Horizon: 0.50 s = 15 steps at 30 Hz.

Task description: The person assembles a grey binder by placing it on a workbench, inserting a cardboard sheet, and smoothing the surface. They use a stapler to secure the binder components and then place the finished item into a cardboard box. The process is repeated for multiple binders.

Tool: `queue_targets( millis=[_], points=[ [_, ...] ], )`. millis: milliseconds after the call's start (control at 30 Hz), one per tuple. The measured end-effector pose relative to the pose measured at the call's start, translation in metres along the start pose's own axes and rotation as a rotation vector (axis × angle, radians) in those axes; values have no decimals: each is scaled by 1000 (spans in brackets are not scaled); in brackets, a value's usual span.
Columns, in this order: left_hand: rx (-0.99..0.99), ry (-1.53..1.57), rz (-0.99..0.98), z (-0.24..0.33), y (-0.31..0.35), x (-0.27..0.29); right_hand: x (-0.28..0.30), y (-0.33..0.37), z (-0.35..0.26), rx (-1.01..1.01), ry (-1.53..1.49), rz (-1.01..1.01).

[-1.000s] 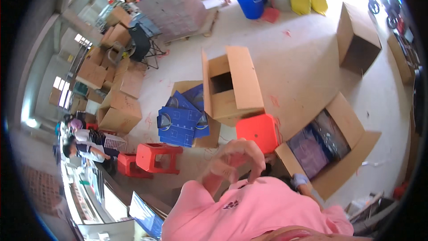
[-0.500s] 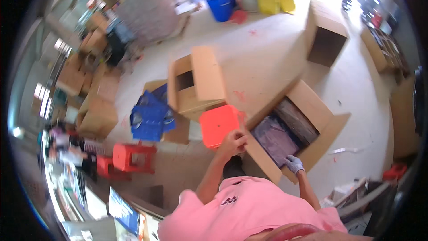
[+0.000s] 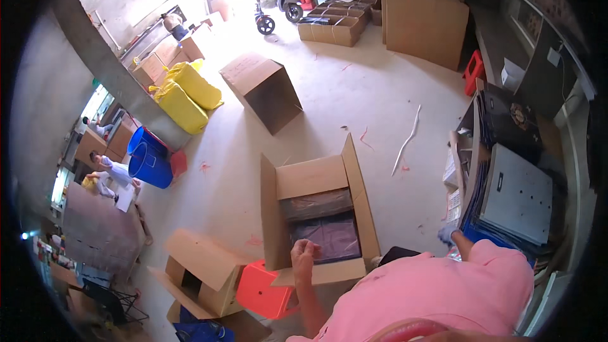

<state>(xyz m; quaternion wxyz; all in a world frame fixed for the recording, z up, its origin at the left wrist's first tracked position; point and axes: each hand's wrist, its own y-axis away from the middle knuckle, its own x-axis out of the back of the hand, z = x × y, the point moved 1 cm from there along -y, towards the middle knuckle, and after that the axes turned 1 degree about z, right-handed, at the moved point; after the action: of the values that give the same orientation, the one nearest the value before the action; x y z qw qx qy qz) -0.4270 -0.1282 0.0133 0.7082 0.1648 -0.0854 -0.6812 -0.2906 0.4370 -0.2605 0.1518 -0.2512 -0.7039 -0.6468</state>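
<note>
My bare left hand [image 3: 304,253] is raised over the near left corner of an uncovered cardboard box [image 3: 311,177]. Its fingers are curled in, and nothing shows between them. Inside the box lie dark, film-wrapped packs [image 3: 329,235]. Just left of my left forearm stands a red plastic stool [image 3: 263,289]. Out to the right, my gloved right hand [image 3: 448,235] is beside a stack of flat boards and folders [image 3: 516,193] with blue sheets under it. Its fingers are too small and partly hidden to read.
A second cardboard box [image 3: 209,272] stands left of the stool, with blue bags [image 3: 201,330] below. Ahead, another box [image 3: 263,92] lies on its side. Blue bins [image 3: 150,158] and yellow sacks [image 3: 183,98] stand far left. A white strip [image 3: 407,139] lies on the floor.
My view has swung right. My right hand has left the box's edge and reached out to the right-hand stack. My left hand has moved from the stool to over the box's corner.
</note>
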Motion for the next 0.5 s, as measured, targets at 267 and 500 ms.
queue_targets(
  millis=[267, 500],
  points=[
    [45, -123, 85, 15, -11, -60, 99, -8, -58, -238, -665, -182],
    [56, -336, 313, 16, -94, -161, 231, -117, -23, -104, -1161, -107]
  ],
)
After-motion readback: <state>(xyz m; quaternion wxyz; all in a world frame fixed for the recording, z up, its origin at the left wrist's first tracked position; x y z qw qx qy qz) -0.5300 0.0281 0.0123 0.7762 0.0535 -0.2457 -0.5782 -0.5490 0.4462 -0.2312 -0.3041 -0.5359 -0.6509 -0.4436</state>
